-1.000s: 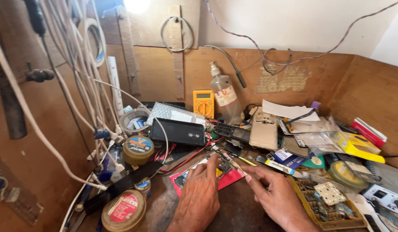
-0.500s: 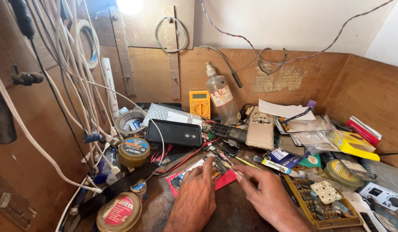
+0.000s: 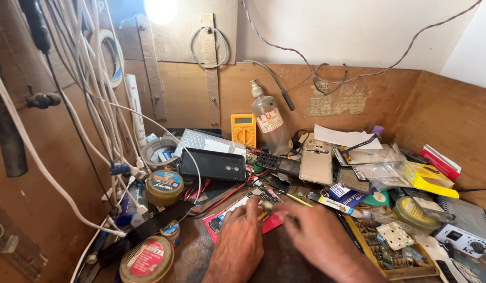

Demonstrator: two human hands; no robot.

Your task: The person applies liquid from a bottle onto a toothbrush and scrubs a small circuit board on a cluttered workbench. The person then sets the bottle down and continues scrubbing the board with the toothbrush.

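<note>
**Hands close in on the circuit board**

Both hands have drawn nearer together since a second ago. Left hand (image 3: 237, 241) and blurred right hand (image 3: 319, 238) pinch a small circuit board (image 3: 265, 200), fingertips closed on it, just in front of the black phone (image 3: 212, 164).

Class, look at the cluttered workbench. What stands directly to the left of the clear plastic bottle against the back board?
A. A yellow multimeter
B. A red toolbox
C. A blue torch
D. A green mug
A: a yellow multimeter with a small screen and dial stands upright against the back board, right beside the clear plastic bottle, on its left; nothing red, green or blue stands in that spot.
</note>
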